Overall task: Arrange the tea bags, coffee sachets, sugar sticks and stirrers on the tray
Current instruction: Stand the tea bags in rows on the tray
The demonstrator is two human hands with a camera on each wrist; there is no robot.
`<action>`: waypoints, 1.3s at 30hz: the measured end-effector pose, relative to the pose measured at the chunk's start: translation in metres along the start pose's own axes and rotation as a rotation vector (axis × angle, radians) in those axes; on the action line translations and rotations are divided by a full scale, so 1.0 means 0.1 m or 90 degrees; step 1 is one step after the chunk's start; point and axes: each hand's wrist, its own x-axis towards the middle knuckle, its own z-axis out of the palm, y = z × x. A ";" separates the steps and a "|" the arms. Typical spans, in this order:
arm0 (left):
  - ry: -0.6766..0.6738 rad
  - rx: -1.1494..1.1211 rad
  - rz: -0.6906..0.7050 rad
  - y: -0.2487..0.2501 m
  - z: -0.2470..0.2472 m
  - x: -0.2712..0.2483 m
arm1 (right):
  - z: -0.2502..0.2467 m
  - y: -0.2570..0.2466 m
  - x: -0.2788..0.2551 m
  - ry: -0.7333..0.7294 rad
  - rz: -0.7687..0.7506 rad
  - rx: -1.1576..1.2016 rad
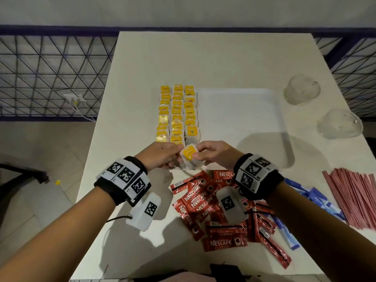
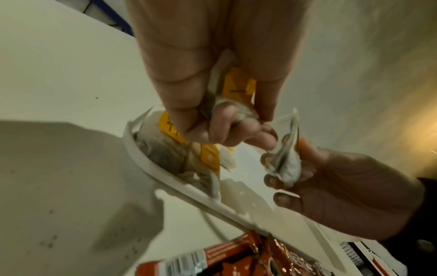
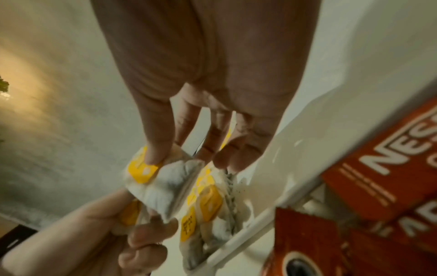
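Hanging just above the near left corner of the white tray (image 1: pixel 280 110), a tea bag (image 1: pixel 189 154) with a yellow tag sits at the centre of the head view, pinched between the thumb and fingers of the right hand (image 1: pixel 215 152). The left hand (image 1: pixel 160 154) meets it from the left, its grip curled round other tea bags, as the left wrist view shows (image 2: pixel 234 110). Beyond the hands, toward the upper middle of the frame, three rows of tea bags (image 1: pixel 177 112) fill the left strip of the tray, while the rest of the tray is bare. Below the hands, in the lower middle, red coffee sachets (image 1: pixel 213 210) lie in a loose heap on the white tabletop (image 1: pixel 142 64). To their right lie blue sugar sticks (image 1: pixel 317 198), and at the right edge a bundle of red-and-white stirrers (image 1: pixel 354 196). Two clear upturned cups (image 1: pixel 302 89) stand on the tabletop at the upper right, beside the tray.
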 end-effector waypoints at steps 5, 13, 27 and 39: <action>-0.039 0.018 -0.006 -0.04 0.10 0.04 | -0.04 0.05 0.06 0.040 -0.027 0.036; -0.106 0.158 -0.023 -0.01 0.13 0.09 | -0.01 0.12 0.13 0.023 0.000 0.093; -0.147 0.266 -0.010 0.06 -0.09 0.03 | -0.01 0.14 0.37 0.226 0.096 0.186; -0.106 0.129 -0.041 0.00 -0.27 -0.06 | 0.07 0.04 0.57 0.308 0.102 0.054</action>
